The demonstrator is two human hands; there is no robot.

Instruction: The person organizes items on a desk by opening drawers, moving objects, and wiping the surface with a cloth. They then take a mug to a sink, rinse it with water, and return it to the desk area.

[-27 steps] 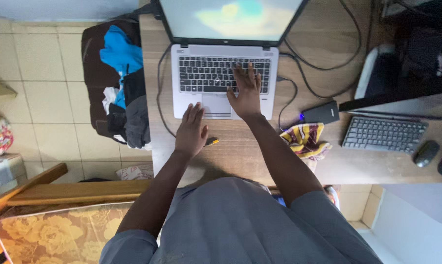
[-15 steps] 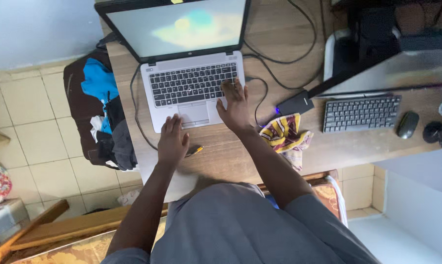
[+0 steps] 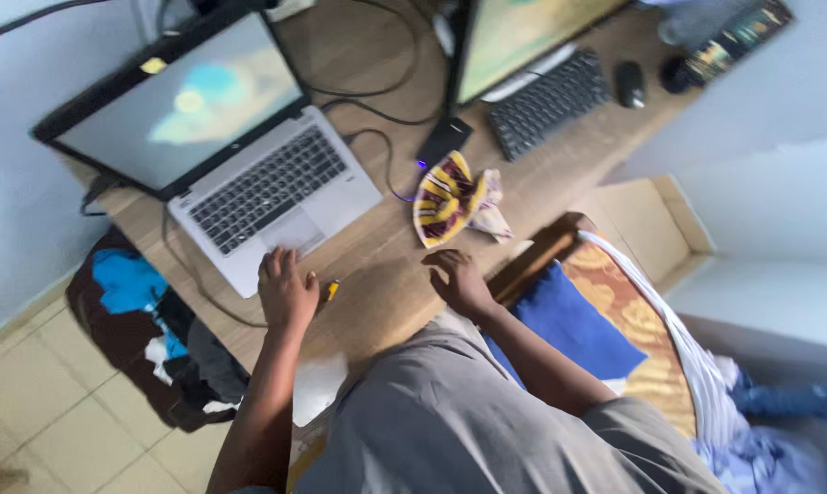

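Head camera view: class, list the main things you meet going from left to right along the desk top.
Open laptop → left hand → yellow patterned cloth → black keyboard → black mouse.

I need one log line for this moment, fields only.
left hand: on laptop front edge | right hand: flat on desk | patterned cloth: beside right hand

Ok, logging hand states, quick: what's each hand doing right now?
Left hand: open, palm down at the laptop front edge, holding nothing.
Right hand: open, flat on the desk, holding nothing.
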